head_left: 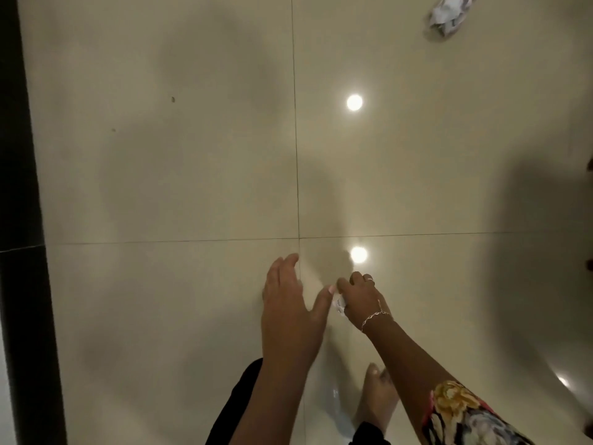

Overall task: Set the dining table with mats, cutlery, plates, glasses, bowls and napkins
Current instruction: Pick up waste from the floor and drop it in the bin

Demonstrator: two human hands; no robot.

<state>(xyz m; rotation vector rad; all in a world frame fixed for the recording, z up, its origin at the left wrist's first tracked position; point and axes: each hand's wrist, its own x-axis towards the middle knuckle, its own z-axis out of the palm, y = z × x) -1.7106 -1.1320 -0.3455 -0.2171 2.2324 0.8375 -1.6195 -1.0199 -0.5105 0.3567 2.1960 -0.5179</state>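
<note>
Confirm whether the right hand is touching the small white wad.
Touching. Head view shows the right hand curled round the small white wad.

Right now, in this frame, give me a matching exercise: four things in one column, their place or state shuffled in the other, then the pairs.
Things
1. left hand
2. right hand
3. crumpled white wad
4. bare foot

Place or state
A. lies on the tiled floor, far upper right
B. fingers spread, holds nothing
C. stands near the bottom edge of the view
D. pinches a small white scrap

Pairs: 1-B, 2-D, 3-A, 4-C
</note>
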